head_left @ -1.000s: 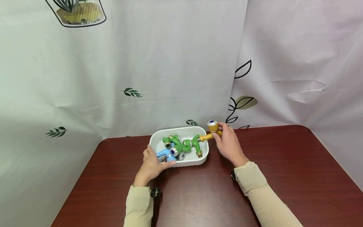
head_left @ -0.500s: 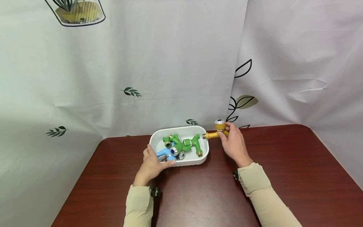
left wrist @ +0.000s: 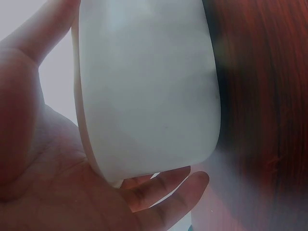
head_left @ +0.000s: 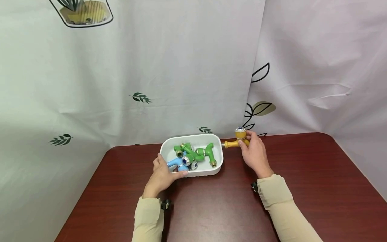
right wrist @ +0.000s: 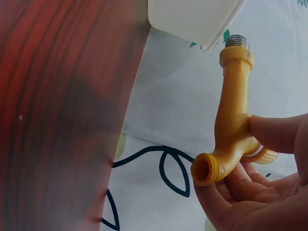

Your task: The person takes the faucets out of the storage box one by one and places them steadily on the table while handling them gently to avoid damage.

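Note:
A yellow faucet (head_left: 232, 144) with a silver-topped knob is pinched between the thumb and fingers of my right hand (head_left: 254, 153), just past the right end of a white tray (head_left: 208, 173). Its threaded metal inlet points left at the tray wall; in the right wrist view the faucet's open spout (right wrist: 204, 169) faces the camera. My left hand (head_left: 160, 176) holds the tray's left end, thumb along the front rim and fingers round the side. Inside the tray lie several green faucets (head_left: 208, 153) and a blue faucet (head_left: 178, 163), partly overlapping.
The tray stands at the back of a dark red-brown wooden table (head_left: 217, 208). A pale curtain (head_left: 187, 84) printed with leaves hangs directly behind the table's back edge.
My right hand has carried the yellow faucet to the right, from over the tray's right end to beyond its rim. My left hand and the tray have stayed put.

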`<act>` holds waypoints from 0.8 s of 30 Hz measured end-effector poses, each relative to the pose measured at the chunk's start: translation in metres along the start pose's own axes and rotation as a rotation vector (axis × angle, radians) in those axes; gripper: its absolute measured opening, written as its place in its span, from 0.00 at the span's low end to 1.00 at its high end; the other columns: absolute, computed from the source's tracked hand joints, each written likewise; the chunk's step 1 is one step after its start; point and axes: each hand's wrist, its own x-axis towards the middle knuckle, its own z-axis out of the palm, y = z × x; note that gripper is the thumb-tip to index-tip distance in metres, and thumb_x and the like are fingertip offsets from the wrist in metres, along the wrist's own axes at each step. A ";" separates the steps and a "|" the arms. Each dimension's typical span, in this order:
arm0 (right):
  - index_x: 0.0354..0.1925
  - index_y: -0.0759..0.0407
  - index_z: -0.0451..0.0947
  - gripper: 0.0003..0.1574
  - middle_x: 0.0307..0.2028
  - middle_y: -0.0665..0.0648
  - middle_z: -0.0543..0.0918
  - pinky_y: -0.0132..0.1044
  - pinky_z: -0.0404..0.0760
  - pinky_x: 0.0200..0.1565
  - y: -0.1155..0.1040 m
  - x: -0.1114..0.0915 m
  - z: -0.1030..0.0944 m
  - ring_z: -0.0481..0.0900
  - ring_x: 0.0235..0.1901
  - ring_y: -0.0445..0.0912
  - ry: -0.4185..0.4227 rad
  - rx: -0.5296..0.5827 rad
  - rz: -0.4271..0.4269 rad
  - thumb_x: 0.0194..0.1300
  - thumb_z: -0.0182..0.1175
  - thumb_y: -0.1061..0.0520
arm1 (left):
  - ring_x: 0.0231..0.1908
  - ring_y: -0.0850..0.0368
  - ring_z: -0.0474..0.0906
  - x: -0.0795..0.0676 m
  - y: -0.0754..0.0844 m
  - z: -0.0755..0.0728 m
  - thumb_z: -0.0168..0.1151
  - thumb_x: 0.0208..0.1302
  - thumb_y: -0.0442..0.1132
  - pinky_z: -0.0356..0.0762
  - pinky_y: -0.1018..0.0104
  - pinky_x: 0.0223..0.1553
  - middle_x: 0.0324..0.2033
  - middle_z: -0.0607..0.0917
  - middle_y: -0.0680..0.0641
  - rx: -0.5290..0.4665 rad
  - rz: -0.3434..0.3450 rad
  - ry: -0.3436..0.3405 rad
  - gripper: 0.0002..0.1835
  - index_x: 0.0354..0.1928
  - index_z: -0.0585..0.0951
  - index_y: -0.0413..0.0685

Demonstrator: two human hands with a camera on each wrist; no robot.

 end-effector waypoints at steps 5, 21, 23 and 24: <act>0.68 0.73 0.62 0.32 0.58 0.74 0.75 0.59 0.70 0.60 0.005 0.001 -0.002 0.73 0.58 0.66 -0.023 -0.012 0.034 0.74 0.56 0.58 | 0.67 0.31 0.55 0.000 0.000 0.000 0.77 0.48 0.64 0.65 0.40 0.64 0.72 0.46 0.26 -0.006 -0.002 0.000 0.76 0.75 0.34 0.27; 0.65 0.73 0.64 0.30 0.54 0.73 0.79 0.57 0.73 0.55 0.012 0.003 0.000 0.78 0.53 0.64 -0.112 -0.065 0.046 0.72 0.58 0.58 | 0.67 0.31 0.55 0.000 0.001 -0.001 0.77 0.48 0.64 0.65 0.41 0.64 0.71 0.46 0.26 0.005 0.002 0.002 0.77 0.75 0.34 0.26; 0.65 0.73 0.65 0.30 0.55 0.73 0.79 0.56 0.73 0.55 0.012 0.002 0.000 0.78 0.54 0.64 -0.128 -0.074 0.059 0.72 0.57 0.58 | 0.67 0.31 0.54 0.000 0.001 0.000 0.77 0.48 0.65 0.65 0.40 0.64 0.72 0.46 0.26 0.004 0.001 0.002 0.77 0.75 0.34 0.26; 0.64 0.73 0.65 0.29 0.55 0.73 0.80 0.56 0.73 0.56 0.013 0.002 0.000 0.78 0.54 0.64 -0.134 -0.080 0.064 0.72 0.57 0.58 | 0.67 0.30 0.54 0.000 0.001 0.000 0.77 0.48 0.65 0.65 0.40 0.64 0.72 0.46 0.26 0.003 0.001 0.002 0.77 0.75 0.34 0.26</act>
